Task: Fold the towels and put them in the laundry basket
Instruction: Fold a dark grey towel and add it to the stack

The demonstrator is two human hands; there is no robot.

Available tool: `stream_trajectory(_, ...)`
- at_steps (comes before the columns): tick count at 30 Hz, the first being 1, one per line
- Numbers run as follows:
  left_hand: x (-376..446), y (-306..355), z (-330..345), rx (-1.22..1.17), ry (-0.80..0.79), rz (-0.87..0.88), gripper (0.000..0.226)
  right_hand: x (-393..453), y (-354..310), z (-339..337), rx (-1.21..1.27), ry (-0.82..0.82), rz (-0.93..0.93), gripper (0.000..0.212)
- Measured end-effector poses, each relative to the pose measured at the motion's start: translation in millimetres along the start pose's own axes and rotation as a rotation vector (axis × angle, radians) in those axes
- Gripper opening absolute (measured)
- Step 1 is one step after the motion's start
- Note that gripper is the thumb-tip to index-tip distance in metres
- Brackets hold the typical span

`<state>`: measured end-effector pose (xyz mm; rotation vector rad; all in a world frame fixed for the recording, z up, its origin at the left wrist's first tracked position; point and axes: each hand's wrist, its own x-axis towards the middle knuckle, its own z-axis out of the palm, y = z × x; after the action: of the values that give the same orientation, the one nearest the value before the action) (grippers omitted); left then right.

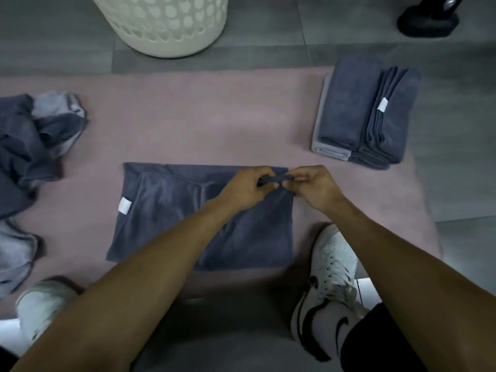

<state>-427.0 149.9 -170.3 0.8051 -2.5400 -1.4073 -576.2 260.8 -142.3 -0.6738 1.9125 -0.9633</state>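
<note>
Head view shows a dark blue towel spread flat on the pink mat at centre frame, with the left hand and right hand both pinching its upper right corner. Folded towels sit stacked at the right, crumpled ones lie at the left edge, and the laundry basket stands at top. To fold well, I judge the corner should be drawn across to meet the left edge squarely, then smoothed.

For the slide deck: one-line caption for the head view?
Both hands pinch a corner of the dark grey towel spread on the pink mat, folded towel stack right, white perforated laundry basket ahead.
</note>
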Motion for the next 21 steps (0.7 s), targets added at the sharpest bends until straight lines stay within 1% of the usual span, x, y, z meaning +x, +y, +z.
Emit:
stream_trajectory(2, 10.8, -1.6, 3.6, 0.012, 0.011, -0.046, 0.008, 2.7, 5.4, -3.4, 0.03, 0.021, 0.074, 0.007)
stream_trajectory(5, 24.3, -9.8, 2.6, 0.158, 0.017, -0.118, 0.004, 8.3, 23.4, -5.0, 0.026, 0.064, 0.21, 0.012)
stream_trajectory(7, 36.9, -13.8, 4.4, 0.199, -0.002, -0.172, 0.011, 12.5, 43.2, -5.0, -0.045, 0.094, 0.25, 0.015)
stream_trajectory(9, 49.7, -13.8, 9.0, 0.196, -0.076, -0.217, 0.014, 12.6, 58.4, -1.2, -0.102, 0.105, 0.265, 0.013)
stream_trajectory(11, 61.2, -11.0, 15.6, 0.237, -0.155, -0.223, 0.011, 11.4, 69.6, 3.2, -0.092, 0.117, 0.286, 0.01)
stream_trajectory(12, 65.3, -9.9, 18.8, 0.244, -0.156, -0.221, 0.009, 11.3, 74.3, 5.0, -0.086, 0.116, 0.302, 0.01)
stream_trajectory(14, 71.0, -9.5, 24.2, 0.223, -0.094, -0.222, 0.006, 11.9, 80.2, 7.1, -0.07, 0.119, 0.331, 0.009)
stream_trajectory(17, 73.8, -12.8, 30.7, 0.205, -0.025, -0.22, 0.009, 10.9, 80.9, 7.3, -0.045, 0.143, 0.326, 0.009)
stream_trajectory(19, 74.2, -13.7, 32.4, 0.217, -0.036, -0.196, 0.007, 8.7, 80.3, 6.6, -0.086, 0.128, 0.3, 0.012)
stream_trajectory(21, 73.4, -16.2, 33.2, 0.219, -0.014, -0.168, 0.007, 6.1, 79.7, 6.9, -0.174, 0.116, 0.273, 0.014)
